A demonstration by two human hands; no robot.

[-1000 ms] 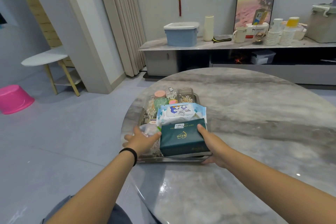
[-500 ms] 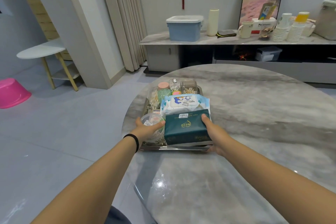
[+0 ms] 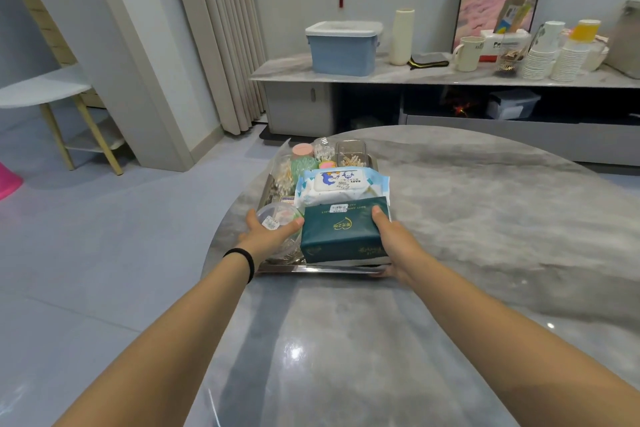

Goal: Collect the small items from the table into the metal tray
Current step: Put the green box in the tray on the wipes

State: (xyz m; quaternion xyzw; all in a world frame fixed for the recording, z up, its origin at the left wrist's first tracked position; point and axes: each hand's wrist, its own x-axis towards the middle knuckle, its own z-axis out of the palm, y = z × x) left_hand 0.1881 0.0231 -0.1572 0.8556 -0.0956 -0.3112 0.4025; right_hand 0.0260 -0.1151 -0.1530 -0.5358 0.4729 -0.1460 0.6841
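A metal tray [image 3: 311,269] sits at the left edge of the round marble table [image 3: 467,218], packed with items. A dark green tissue pack [image 3: 341,232] lies nearest me, with a blue-white wet-wipes pack [image 3: 341,184] behind it. Further back are a pink-lidded green jar [image 3: 302,156] and a clear box of cotton swabs [image 3: 351,154]. My left hand [image 3: 266,239] grips the tray's near left corner, its thumb over a clear round container [image 3: 277,215]. My right hand [image 3: 394,246] grips the near right corner, thumb on the tissue pack, fingers under the rim.
Beyond the table stands a long sideboard with a blue lidded bin [image 3: 343,48], a mug and stacks of paper cups [image 3: 554,59]. On the floor to the left are a white side table [image 3: 41,87] and a pink basin [image 3: 7,180].
The tray, with both hands on it, has shifted away from me toward the table's far left edge. Both hands keep the same hold.
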